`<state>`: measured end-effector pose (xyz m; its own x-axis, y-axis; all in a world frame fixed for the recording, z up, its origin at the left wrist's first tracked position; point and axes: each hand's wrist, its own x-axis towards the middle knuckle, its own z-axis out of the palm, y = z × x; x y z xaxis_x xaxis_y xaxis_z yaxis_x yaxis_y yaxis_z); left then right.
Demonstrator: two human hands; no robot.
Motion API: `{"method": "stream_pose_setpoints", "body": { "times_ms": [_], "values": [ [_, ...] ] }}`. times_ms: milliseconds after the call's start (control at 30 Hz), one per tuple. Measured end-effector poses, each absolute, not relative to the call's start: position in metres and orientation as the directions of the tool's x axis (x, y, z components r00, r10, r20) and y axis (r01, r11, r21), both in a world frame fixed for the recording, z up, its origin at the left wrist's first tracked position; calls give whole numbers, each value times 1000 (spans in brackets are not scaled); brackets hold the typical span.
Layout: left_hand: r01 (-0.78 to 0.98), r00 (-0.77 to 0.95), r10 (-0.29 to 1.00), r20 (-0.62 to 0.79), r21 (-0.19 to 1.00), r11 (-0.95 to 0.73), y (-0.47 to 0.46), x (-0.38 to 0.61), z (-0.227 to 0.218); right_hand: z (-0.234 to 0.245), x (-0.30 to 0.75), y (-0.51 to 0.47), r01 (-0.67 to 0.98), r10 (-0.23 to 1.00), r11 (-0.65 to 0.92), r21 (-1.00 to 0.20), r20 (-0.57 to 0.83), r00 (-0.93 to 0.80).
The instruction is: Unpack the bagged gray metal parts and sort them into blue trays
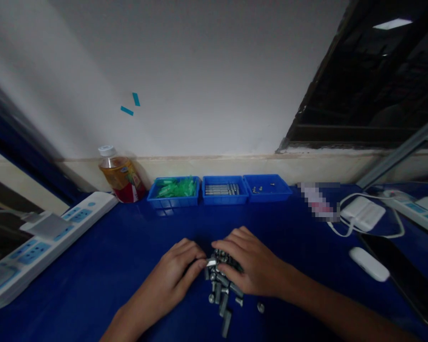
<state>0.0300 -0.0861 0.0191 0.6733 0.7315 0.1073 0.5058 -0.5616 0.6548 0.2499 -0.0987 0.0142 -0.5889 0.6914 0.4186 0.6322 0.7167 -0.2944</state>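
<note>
My left hand (181, 267) pinches a small bright metal piece (211, 262) between thumb and forefinger, at the left edge of a heap. The heap (221, 285) mixes round-headed screws with short grey metal bars, lying on the blue tabletop. Over its right side arches my right hand (249, 261), thumb and forefinger apart, covering some of the pieces. Its other fingers are partly hidden. One grey bar (226, 324) lies at the near end of the heap, and a loose screw (260, 308) sits apart to the right.
Three blue trays line the wall: one with green plastic pieces (176, 187), one with metal bars (221, 189), one with a few screws (260, 189). A drink bottle (123, 175) and power strip (53, 237) stand left; a white charger (364, 213), white case (369, 264) and phone (406, 275) lie right.
</note>
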Motion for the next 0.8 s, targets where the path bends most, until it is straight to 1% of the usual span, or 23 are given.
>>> {"method": "stream_pose_setpoints", "body": {
  "times_ms": [67, 133, 333, 400, 500, 633, 733, 800],
  "values": [
    [479, 688, 715, 125, 661, -577, -86, 40, 20, 7, 244, -111, 603, 659, 747, -280, 435, -614],
    [452, 689, 710, 146, 678, -579, -83, 48, 20, 3, 245, -113, 595, 652, 749, -290, 480, -587],
    [366, 609, 764, 212, 779, -508, -71, 66, 12, 6, 258, -103, 702, 743, 621, -348, 548, -385],
    [327, 562, 786, 258, 804, -497, -71, 68, 8, 7, 260, -101, 719, 758, 594, -360, 550, -351],
    [324, 519, 798, 307, 793, -516, -74, 69, 3, 7, 259, -102, 709, 764, 596, -376, 537, -358],
    [379, 492, 819, 294, 775, -505, -82, 65, 3, 7, 253, -105, 684, 768, 608, -404, 518, -377],
    [387, 435, 861, 263, 809, -443, -87, 62, 3, 8, 246, -108, 663, 761, 623, -415, 519, -389],
    [369, 411, 878, 245, 836, -406, -88, 62, 1, 9, 243, -109, 647, 740, 652, -396, 519, -428]
  ]
}}
